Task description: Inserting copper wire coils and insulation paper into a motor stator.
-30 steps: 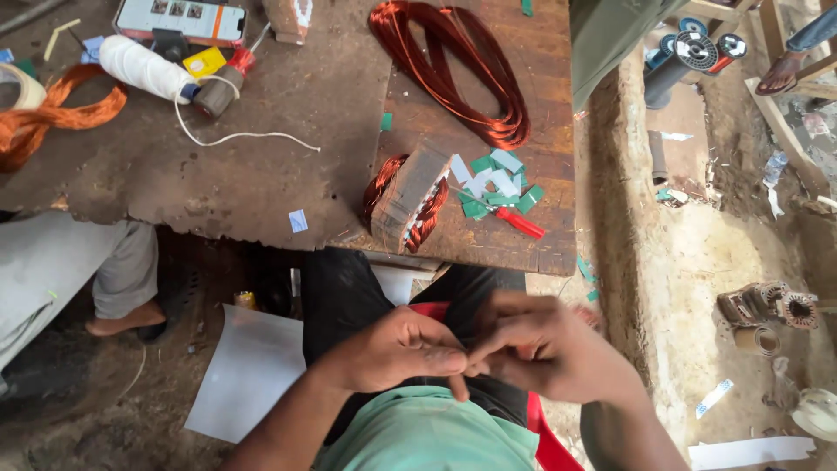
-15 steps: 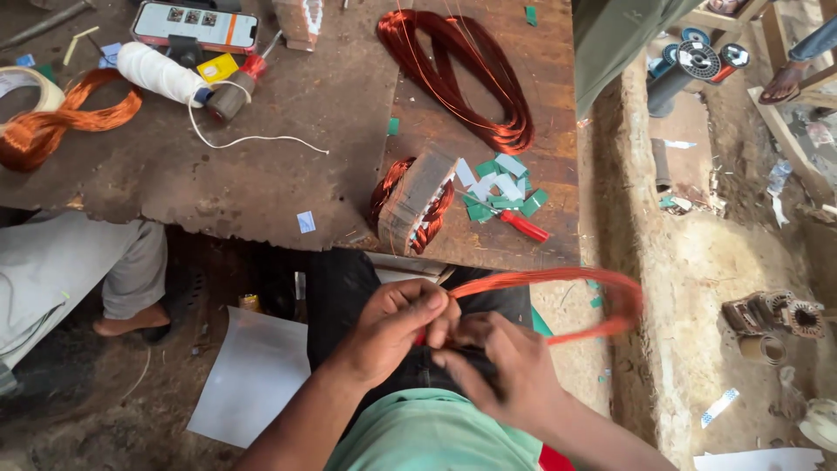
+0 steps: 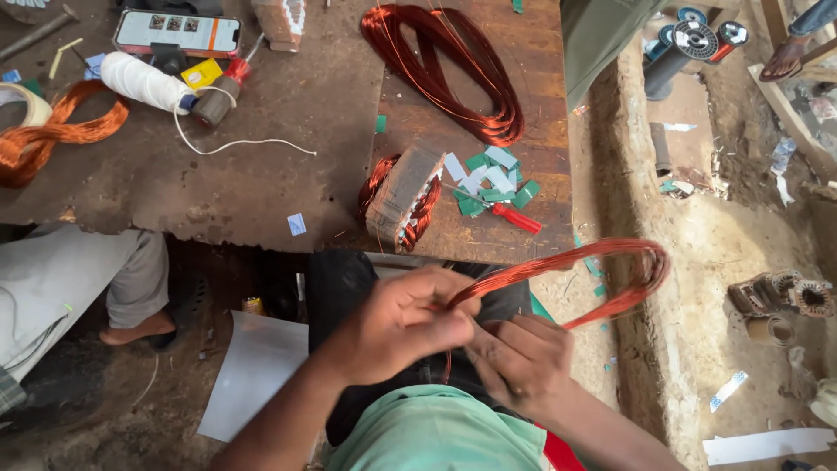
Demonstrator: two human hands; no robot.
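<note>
Low in the frame, 2 hands meet at 1 end of a copper wire coil point(image 3: 602, 275), the loop swinging out to the right over the dirt floor. The left hand point(image 3: 397, 323) pinches the bundled strands; the right hand point(image 3: 523, 362) is curled underneath, clutching that same end. Looks light and springy, thin enamelled strands likely to splay or kink, so gripping the gathered end seems wise. Upper centre, a bigger copper coil point(image 3: 453, 74) lies on the wooden workbench point(image 3: 261, 174), with a wound stator point(image 3: 401, 196) and a red-handled screwdriver point(image 3: 514, 218) near its front edge.
</note>
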